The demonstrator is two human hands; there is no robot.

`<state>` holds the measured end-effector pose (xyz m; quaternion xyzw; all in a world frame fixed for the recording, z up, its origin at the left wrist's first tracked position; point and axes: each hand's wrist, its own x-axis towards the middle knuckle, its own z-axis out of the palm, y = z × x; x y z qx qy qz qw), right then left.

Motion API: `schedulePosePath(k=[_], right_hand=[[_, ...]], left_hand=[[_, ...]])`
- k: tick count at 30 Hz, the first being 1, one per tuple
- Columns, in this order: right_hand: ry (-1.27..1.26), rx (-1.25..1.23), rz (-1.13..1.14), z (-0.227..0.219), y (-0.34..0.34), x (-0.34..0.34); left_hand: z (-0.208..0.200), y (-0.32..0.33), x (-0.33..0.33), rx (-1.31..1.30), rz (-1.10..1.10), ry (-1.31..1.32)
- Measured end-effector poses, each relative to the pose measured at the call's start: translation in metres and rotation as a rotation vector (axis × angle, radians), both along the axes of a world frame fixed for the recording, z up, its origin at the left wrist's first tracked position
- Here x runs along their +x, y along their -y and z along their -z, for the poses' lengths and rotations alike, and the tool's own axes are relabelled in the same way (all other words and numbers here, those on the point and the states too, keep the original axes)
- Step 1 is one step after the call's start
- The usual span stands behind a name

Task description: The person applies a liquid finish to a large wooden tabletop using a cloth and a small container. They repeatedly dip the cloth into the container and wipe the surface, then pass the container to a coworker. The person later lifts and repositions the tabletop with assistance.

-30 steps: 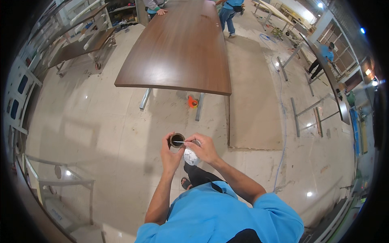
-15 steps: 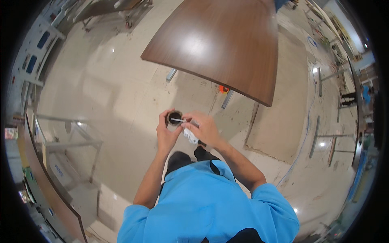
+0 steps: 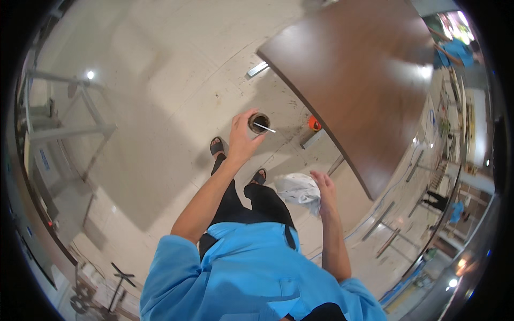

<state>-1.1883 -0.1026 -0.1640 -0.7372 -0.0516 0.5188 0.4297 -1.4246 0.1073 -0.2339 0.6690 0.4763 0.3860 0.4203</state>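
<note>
My left hand (image 3: 243,140) is wrapped round a small dark-filled jar (image 3: 250,128), its mouth facing up. A thin white stick (image 3: 266,128) leans in the jar and sticks out over its rim. Lower and to the right, my right hand (image 3: 327,193) grips a crumpled white cloth (image 3: 297,188), which bunches out to the left of the fingers. The two hands are well apart. To the right of the jar lies a large brown wood-grain tabletop (image 3: 356,69); neither hand touches it.
Below the tabletop's near edge, an orange-red round object (image 3: 315,123) sits beside a metal support leg (image 3: 311,140). A metal frame (image 3: 69,132) stands at the left. A person in blue (image 3: 455,52) is at the tabletop's far end. Loose metal bars (image 3: 378,220) lie at right.
My right hand has left the stick and moved right with the white cloth. The stick now rests in the jar, still in my left hand. My view has turned, shifting the tabletop right.
</note>
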Motion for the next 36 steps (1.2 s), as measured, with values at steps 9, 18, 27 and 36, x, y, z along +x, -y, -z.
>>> schedulePosePath(k=[9, 18, 27, 36], right_hand=[[-0.053, 0.003, -0.309, 0.095, -0.042, -0.028], [0.562, 0.014, -0.503, 0.142, -0.029, -0.034], [0.717, -0.180, -0.535, 0.209, -0.017, -0.037], [0.660, -0.280, -0.561, 0.362, -0.085, -0.004]], left_hand=[[0.138, -0.126, 0.013, -0.122, 0.089, 0.019], [0.141, -0.136, 0.019, -0.139, 0.136, -0.020], [0.312, -0.125, 0.059, -0.065, 0.020, 0.184], [0.456, -0.122, 0.087, -0.080, -0.132, 0.208]])
